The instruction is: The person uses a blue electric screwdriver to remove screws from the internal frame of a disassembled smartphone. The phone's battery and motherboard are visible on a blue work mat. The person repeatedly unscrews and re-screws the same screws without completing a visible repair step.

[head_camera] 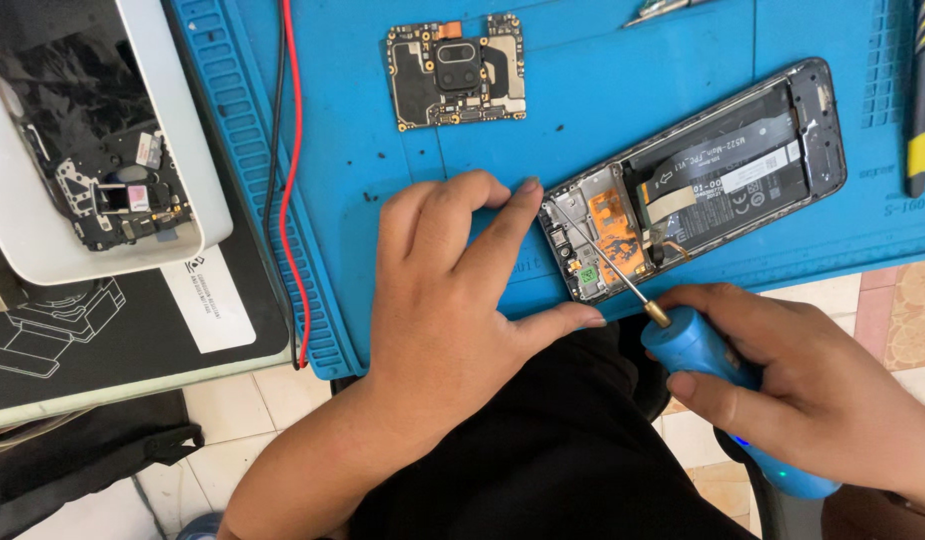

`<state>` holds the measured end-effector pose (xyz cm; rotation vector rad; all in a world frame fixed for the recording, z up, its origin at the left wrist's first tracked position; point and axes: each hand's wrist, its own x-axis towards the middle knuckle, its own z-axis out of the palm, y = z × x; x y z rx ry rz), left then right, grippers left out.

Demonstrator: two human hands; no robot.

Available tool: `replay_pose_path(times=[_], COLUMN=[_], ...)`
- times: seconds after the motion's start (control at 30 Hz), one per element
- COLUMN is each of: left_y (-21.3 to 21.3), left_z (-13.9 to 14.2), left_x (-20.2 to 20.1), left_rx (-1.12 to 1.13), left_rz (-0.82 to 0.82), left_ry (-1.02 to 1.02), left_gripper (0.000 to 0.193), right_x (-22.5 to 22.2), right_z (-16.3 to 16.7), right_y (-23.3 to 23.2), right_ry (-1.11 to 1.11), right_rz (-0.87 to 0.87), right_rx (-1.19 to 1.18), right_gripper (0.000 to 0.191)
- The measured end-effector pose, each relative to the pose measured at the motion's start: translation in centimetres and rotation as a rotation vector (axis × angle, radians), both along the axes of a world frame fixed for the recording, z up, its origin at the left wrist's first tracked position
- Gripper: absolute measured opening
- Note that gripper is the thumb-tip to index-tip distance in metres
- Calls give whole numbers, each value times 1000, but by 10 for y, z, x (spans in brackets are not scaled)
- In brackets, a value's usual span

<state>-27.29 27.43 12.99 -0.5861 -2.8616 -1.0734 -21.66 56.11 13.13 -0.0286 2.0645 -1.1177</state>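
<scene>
Blue silicone work mat (602, 90) carries an opened black smartphone frame (697, 180), back cover off. The left hand (447, 290) braces its lower end with spread fingertips, grasping nothing. The right hand (812, 385) grips a blue-handled electric screwdriver (697, 350), tip inside the frame.

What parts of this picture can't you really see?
- Head view: the screwdriver handle's end is covered by the right hand.
- The screw under its tip in the open phone is too small to make out.
- The left hand covers part of the blue mat.
- The yellow and black tool and tweezers are cut off by the top edge.
</scene>
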Motion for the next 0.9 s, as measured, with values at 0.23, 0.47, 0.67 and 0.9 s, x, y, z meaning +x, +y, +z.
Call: replay_pose_path(times=[0.23, 0.47, 0.67, 0.9], left_y=[1, -1, 1, 3], left_z=[1, -2, -3, -2], left_x=[1, 0, 1, 3], left_rx=[0, 7, 6, -3], left_rz=[5, 2, 8, 11], left_ry=[-3, 5, 11, 8], left_gripper=[84, 83, 83, 83], right_x=[-4, 3, 13, 17], right_z=[4, -4, -12, -9], right_y=[-9, -21, -28, -25], right_ry=[-24, 145, 244, 186], right_rz=[1, -25, -58, -71], right_rx=[78, 89, 78, 88], right_gripper=[62, 62, 62, 62])
